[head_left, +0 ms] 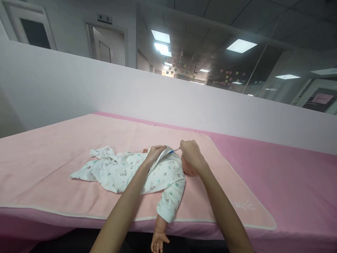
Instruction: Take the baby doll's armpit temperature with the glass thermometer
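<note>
A baby doll [143, 175] in a white bodysuit printed with small animals and dots lies on its back, head to the right. My left hand [157, 153] grips the front flap of the bodysuit [161, 160] and lifts it off the chest. My right hand [191, 151] is closed above the doll's head, largely hiding it. From its fingers a thin pale stick with a blue end [172, 151] points left to the lifted cloth. Its exact kind is too small to tell. One doll arm [160, 233] hangs over the near edge.
Under the doll lies a light pink mat [52, 168] with a pale border, on a darker pink padded surface [289, 182]. A low white wall [158, 95] with glass above it runs along the back. Behind it, a door [109, 44] shows at left.
</note>
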